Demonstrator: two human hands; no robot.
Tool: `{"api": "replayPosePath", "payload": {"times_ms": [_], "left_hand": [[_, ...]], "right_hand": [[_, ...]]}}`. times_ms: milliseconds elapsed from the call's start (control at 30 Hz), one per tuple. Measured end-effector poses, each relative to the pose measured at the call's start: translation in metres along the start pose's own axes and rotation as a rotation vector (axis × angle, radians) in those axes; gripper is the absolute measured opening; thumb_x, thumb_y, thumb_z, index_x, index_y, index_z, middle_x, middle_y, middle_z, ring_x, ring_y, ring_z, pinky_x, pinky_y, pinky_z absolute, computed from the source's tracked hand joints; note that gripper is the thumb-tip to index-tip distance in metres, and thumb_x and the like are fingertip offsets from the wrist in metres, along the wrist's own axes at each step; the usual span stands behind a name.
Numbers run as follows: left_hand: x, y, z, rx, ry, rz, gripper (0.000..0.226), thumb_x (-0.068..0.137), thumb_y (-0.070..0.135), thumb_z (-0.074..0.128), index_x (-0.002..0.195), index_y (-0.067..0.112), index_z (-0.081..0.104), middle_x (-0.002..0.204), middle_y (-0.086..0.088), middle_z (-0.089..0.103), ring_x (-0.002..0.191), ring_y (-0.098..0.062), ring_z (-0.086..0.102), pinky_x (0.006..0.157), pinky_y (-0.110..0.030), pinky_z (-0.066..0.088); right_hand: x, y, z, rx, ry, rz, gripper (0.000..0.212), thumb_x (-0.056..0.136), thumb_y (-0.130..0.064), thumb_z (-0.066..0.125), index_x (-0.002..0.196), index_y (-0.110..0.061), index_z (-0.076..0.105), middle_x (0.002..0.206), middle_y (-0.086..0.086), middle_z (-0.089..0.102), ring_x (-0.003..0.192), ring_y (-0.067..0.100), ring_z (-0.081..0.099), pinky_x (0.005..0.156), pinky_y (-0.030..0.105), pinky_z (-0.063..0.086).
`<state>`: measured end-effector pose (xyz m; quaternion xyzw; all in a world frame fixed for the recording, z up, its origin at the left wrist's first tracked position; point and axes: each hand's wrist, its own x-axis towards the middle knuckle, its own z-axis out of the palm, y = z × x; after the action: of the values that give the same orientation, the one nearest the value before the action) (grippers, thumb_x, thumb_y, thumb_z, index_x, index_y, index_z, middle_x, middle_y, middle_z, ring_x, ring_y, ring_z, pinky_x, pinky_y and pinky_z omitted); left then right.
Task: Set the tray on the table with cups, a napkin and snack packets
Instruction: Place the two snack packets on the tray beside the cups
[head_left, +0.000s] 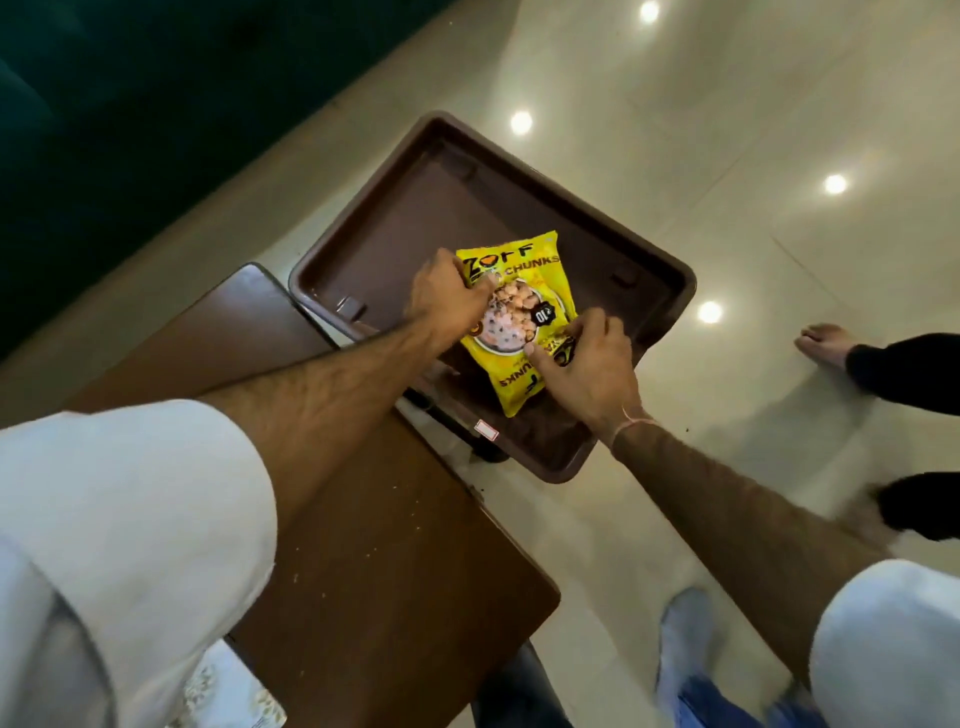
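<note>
A dark brown rectangular tray (415, 208) lies past the far end of the wooden table (363, 545), over the pale floor; what bears it is hidden. Yellow snack packets (524, 322) lie in the tray's near half, one overlapping another. My left hand (447, 301) grips the packets' left edge with bent fingers. My right hand (587, 364) pinches the lower right part of the packets. No cups or napkin show in this view.
A dark green sofa (130, 130) fills the upper left. Another person's bare foot (826, 343) and dark trouser legs stand at the right on the glossy tiled floor (727, 156). A patterned cloth (228, 691) shows at the bottom, below the table edge.
</note>
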<state>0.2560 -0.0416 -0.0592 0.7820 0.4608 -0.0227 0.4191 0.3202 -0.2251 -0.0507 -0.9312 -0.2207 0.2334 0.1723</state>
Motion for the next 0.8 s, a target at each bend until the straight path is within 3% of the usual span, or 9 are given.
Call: {"api": "replayPosePath", "payload": {"times_ms": [133,167,233,333,433,567,667,767,800], "left_hand": [[0.017,0.013,0.015,-0.168,-0.039,-0.206,0.069,0.071,0.04,0.088,0.122,0.013,0.051,0.116,-0.005,0.068,0.104,-0.023,0.066,0.09,-0.04,0.057],[0.02,0.015,0.016,-0.235,-0.077,-0.26,0.067,0.068,0.036,0.09,0.12,0.012,0.054,0.113,-0.005,0.07,0.099,-0.022,0.07,0.087,-0.04,0.059],[0.025,0.019,0.02,-0.313,-0.181,-0.308,0.042,0.068,0.027,0.091,0.1,0.012,0.068,0.098,-0.004,0.077,0.08,-0.018,0.076,0.075,-0.035,0.063],[0.023,0.029,0.024,-0.357,-0.252,-0.32,0.025,0.07,0.023,0.089,0.081,0.014,0.069,0.08,-0.001,0.077,0.056,-0.011,0.073,0.048,-0.022,0.056],[0.021,0.032,0.024,-0.441,-0.245,-0.306,0.026,0.071,0.024,0.085,0.087,0.016,0.066,0.083,0.003,0.072,0.071,-0.011,0.069,0.052,-0.02,0.051],[0.015,0.026,0.014,-0.623,-0.219,-0.346,0.023,0.078,0.025,0.075,0.085,0.022,0.053,0.091,0.004,0.064,0.084,-0.01,0.06,0.061,-0.026,0.044],[0.011,0.014,0.001,-0.735,-0.167,-0.36,0.034,0.077,0.025,0.073,0.107,0.015,0.059,0.104,-0.007,0.072,0.091,-0.022,0.069,0.072,-0.04,0.059],[0.004,-0.001,-0.018,-0.88,-0.093,-0.36,0.05,0.075,0.021,0.073,0.121,0.007,0.059,0.1,-0.014,0.074,0.073,-0.028,0.072,0.063,-0.044,0.062],[0.002,-0.008,-0.025,-0.896,-0.057,-0.354,0.05,0.073,0.022,0.074,0.119,0.009,0.059,0.1,-0.014,0.076,0.077,-0.03,0.074,0.066,-0.047,0.063]], "right_hand": [[0.0,0.01,0.012,0.097,0.03,0.136,0.077,0.072,-0.07,0.07,0.118,-0.016,0.04,0.125,0.009,0.051,0.115,0.032,0.046,0.087,0.044,0.045],[0.0,0.011,0.013,0.123,0.01,0.154,0.078,0.07,-0.07,0.071,0.118,-0.018,0.038,0.125,0.008,0.052,0.117,0.033,0.046,0.089,0.045,0.044],[0.001,0.013,0.015,0.154,-0.035,0.171,0.076,0.069,-0.069,0.073,0.114,-0.023,0.033,0.123,0.004,0.052,0.119,0.032,0.045,0.093,0.047,0.04],[0.003,0.018,0.014,0.253,-0.081,0.23,0.073,0.068,-0.062,0.079,0.108,-0.029,0.028,0.11,-0.003,0.052,0.116,0.029,0.053,0.098,0.049,0.04],[0.003,0.025,0.009,0.5,-0.138,0.27,0.065,0.071,-0.044,0.086,0.112,-0.023,0.04,0.102,-0.007,0.066,0.104,0.022,0.067,0.088,0.041,0.056],[0.005,0.027,0.001,0.748,-0.33,0.229,0.041,0.084,-0.021,0.079,0.121,-0.011,0.065,0.107,0.001,0.077,0.099,0.02,0.074,0.09,0.043,0.06],[0.004,0.02,-0.013,0.879,-0.445,0.208,0.038,0.092,-0.021,0.07,0.128,-0.014,0.06,0.105,0.003,0.078,0.095,0.022,0.076,0.07,0.037,0.063],[0.0,0.01,-0.029,0.87,-0.534,0.138,0.038,0.097,-0.028,0.062,0.134,-0.026,0.052,0.111,0.005,0.076,0.09,0.024,0.075,0.052,0.033,0.058],[-0.002,0.006,-0.032,0.881,-0.553,0.116,0.04,0.097,-0.027,0.061,0.136,-0.028,0.049,0.113,0.007,0.075,0.089,0.025,0.075,0.049,0.03,0.056]]}}
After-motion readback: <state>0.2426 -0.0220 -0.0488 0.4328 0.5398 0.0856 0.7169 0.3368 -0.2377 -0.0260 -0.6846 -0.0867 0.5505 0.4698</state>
